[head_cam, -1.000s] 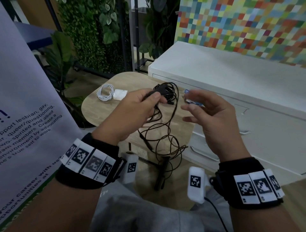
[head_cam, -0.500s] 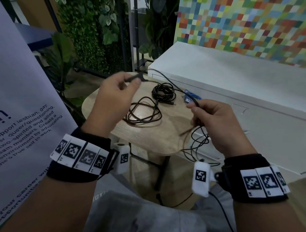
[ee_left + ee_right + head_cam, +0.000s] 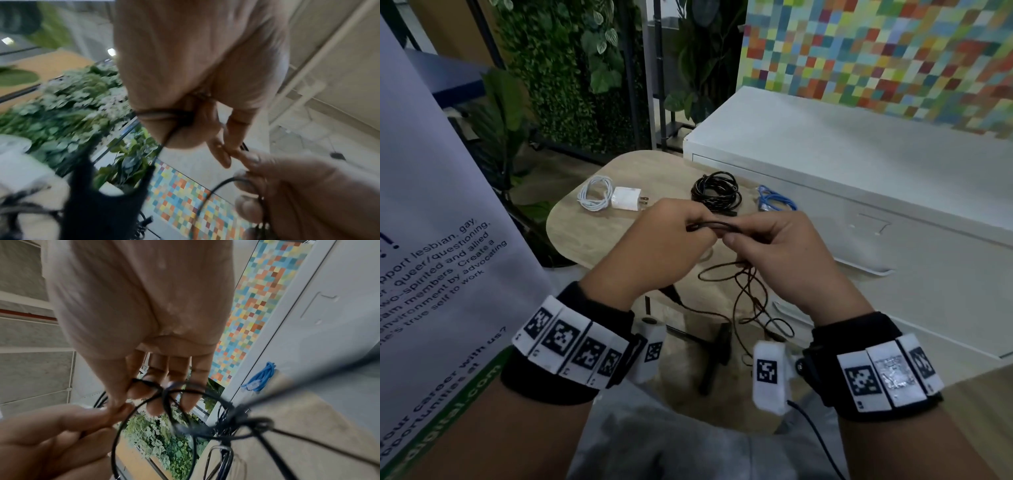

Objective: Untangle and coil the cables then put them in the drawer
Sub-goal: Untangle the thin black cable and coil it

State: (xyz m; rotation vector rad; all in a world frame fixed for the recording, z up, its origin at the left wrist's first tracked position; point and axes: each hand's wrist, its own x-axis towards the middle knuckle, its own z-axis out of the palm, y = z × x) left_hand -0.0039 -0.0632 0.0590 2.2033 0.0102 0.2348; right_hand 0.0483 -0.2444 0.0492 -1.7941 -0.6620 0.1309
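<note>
Both hands meet above the small wooden table (image 3: 585, 236), holding one thin black cable (image 3: 748, 294). My left hand (image 3: 671, 236) pinches its end, and the cable (image 3: 164, 116) crosses the fingers in the left wrist view. My right hand (image 3: 767, 240) grips a loop of the cable (image 3: 156, 404) between thumb and fingers. The slack hangs in loose loops below the table edge. On the table lie a coiled black cable (image 3: 717, 192), a coiled white cable (image 3: 594, 195) with a white charger (image 3: 627, 199), and a blue cable (image 3: 775, 200). The white drawer unit (image 3: 893, 274) stands to the right, its drawers closed.
A printed banner (image 3: 438, 240) stands close on the left. Plants and a dark metal rack (image 3: 592, 85) fill the background behind the table. A mosaic wall (image 3: 876, 51) rises behind the drawer unit. My lap is under the hands.
My hands were spread apart with the cable stretched between them; now they have come together over the table's front. The left hand dropped from high left toward the right hand.
</note>
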